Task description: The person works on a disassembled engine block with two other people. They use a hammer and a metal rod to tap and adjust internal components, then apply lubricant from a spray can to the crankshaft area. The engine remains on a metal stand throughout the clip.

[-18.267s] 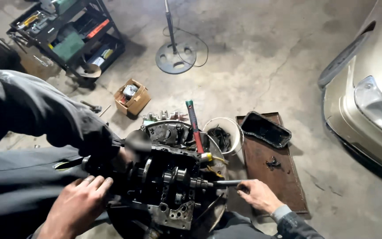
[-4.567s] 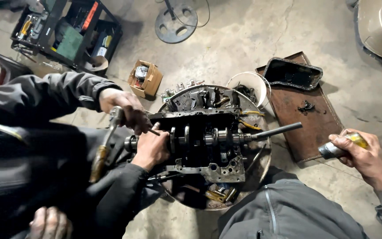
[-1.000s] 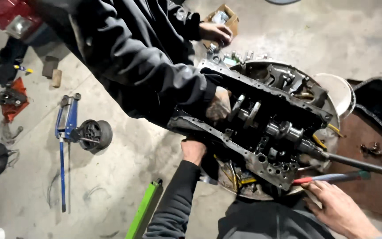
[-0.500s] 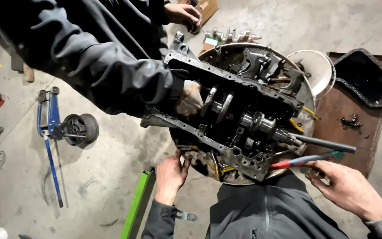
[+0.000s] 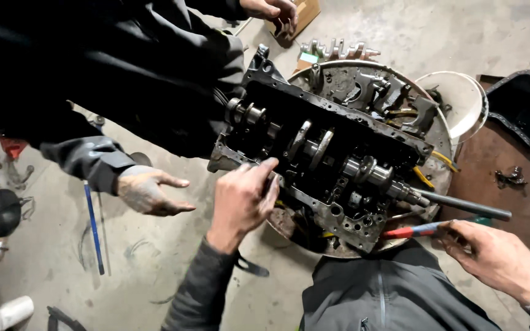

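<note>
The greasy black cast-metal engine block (image 5: 332,162) is lying upside down on a round rusty drum top (image 5: 427,132), its steel crankshaft (image 5: 363,171) exposed. The left hand (image 5: 242,199) is resting spread-fingered on the block's near-left rim, gripping nothing. The right hand (image 5: 498,260), off the block's near-right corner, is closing its fingers around a red-handled tool (image 5: 415,231). A co-worker's dirty hand (image 5: 145,191) is hovering open, left of the block, touching nothing

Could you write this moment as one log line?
left hand: on engine block edge | right hand: holding red-handled tool | co-worker's hand: nearby
</note>
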